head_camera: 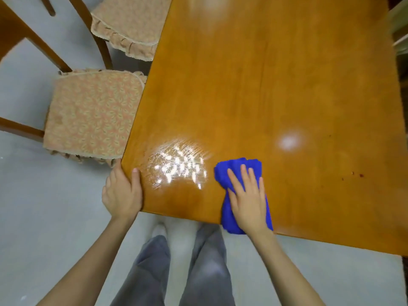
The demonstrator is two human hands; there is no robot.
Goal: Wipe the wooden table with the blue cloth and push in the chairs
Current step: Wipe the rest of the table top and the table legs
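The wooden table (276, 85) fills the upper right of the head view. A crumpled blue cloth (234, 171) lies near its front edge, and my right hand (248, 197) presses flat on it with straight fingers. A wet streaked patch (178, 166) shines just left of the cloth. My left hand (122, 193) grips the table's near left corner, thumb on top and fingers curled over the edge. Two chairs with patterned cushions stand along the left side: the near chair (90, 113) is pulled out from the table, and the far chair (128, 25) sits partly under it.
Grey floor (44, 217) lies left of and below the table. My legs (181, 268) in grey trousers stand at the front edge. Small dark specks (353, 174) mark the table's right part. Pale furniture (400, 29) shows at the far right.
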